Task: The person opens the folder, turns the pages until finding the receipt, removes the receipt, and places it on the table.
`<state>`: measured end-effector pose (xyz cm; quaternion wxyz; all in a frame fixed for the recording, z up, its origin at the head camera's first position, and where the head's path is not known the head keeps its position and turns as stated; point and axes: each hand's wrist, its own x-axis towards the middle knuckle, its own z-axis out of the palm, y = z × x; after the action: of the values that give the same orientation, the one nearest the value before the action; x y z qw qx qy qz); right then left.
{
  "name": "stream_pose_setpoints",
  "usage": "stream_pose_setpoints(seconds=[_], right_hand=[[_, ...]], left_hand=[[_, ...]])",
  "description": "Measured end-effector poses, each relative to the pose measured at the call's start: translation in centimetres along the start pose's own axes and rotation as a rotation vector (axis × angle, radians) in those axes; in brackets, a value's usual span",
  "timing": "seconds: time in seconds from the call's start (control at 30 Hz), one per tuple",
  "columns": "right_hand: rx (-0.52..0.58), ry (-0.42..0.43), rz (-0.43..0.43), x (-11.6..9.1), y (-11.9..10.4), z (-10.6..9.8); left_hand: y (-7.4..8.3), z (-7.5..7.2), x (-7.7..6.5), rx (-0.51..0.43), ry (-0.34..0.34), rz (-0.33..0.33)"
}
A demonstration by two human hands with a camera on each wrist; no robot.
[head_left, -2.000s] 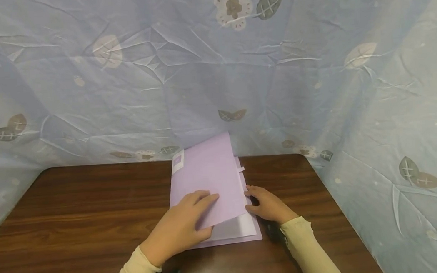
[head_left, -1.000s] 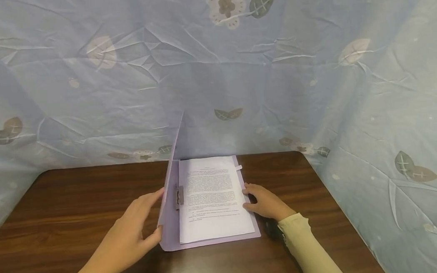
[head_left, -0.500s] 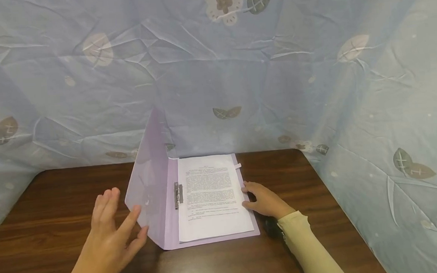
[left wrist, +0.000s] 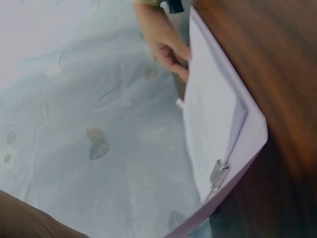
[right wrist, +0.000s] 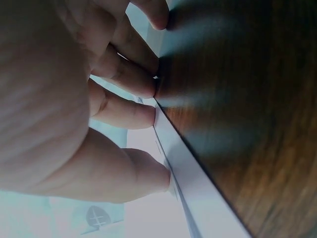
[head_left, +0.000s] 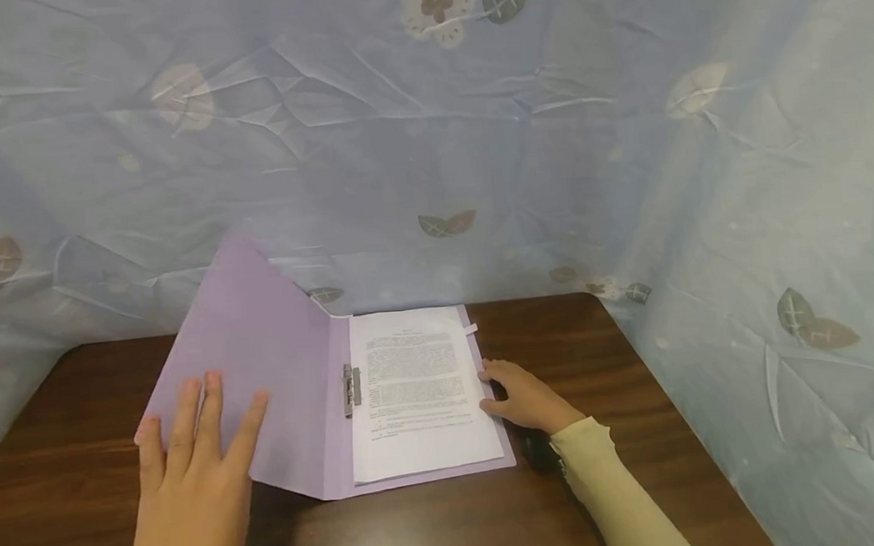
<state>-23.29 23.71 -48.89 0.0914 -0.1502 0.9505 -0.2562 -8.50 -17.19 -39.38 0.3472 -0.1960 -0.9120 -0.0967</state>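
Observation:
A purple file folder [head_left: 339, 467] lies opened on the table, its left cover [head_left: 254, 359] tilted up and leaning outward. Inside sits a stack of printed paper [head_left: 425, 441], beside a metal lever clip [head_left: 350, 391] along the spine. My left hand [head_left: 191, 497] is spread against the inner face of that cover, fingers straight. At the opposite side my right hand [head_left: 529, 397] rests on the folder's right edge. In the right wrist view its thumb [right wrist: 148, 171] and fingertips touch along the edge of the folder and paper.
The brown wood-grain table [head_left: 393, 543] runs back to a blue-grey curtain [head_left: 371, 185] printed with leaves and flowers, which also hangs along the right side. A small white tab [head_left: 472, 329] sticks out from the folder's right edge. A black device [head_left: 540, 453] sits under the right wrist.
My left hand has swung the folder's cover from over the paper, past upright, to the left, uncovering paper and clip. Its fingers now lie flat on the inner face. The right hand stays put.

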Motion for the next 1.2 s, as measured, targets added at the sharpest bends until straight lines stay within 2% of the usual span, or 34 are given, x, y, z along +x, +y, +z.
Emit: stream_pose_setpoints(seconds=[0.07,0.13,0.23,0.33,0.47,0.63,0.77,0.93,1.1,1.2], right_hand=[[0.003,0.002,0.003,0.1,-0.1,-0.2],[0.005,-0.002,0.005,0.1,-0.2,-0.3],[-0.006,-0.013,0.009,0.1,-0.1,-0.2],[-0.007,-0.010,0.017,0.1,-0.1,-0.2],[-0.003,-0.002,0.010,0.0,-0.1,-0.1],[-0.004,-0.007,0.013,0.0,0.0,0.1],[-0.004,-0.001,0.015,0.0,0.3,0.3],[-0.011,0.007,0.015,0.1,0.3,0.2],[-0.015,0.004,0.021,0.0,0.1,0.2],[-0.015,0.002,0.020,-0.1,0.0,0.2]], left_hand=[[-0.6,0.2,-0.2,0.039,-0.085,-0.035],[-1.3,0.9,-0.3,0.074,-0.122,-0.055],[-2.1,2.6,-0.5,0.110,-0.179,-0.091],[-2.6,4.5,-0.2,0.120,-0.298,-0.156],[-2.9,6.6,0.9,0.098,-0.481,-0.230],[-3.0,9.0,2.1,0.034,-0.626,-0.235],[-2.8,10.5,3.2,-0.048,-0.700,-0.243],[-2.9,11.6,4.4,-0.173,-0.773,-0.330],[-2.9,12.4,4.4,-0.223,-0.835,-0.393],[-2.7,12.6,4.1,-0.236,-0.856,-0.409]])
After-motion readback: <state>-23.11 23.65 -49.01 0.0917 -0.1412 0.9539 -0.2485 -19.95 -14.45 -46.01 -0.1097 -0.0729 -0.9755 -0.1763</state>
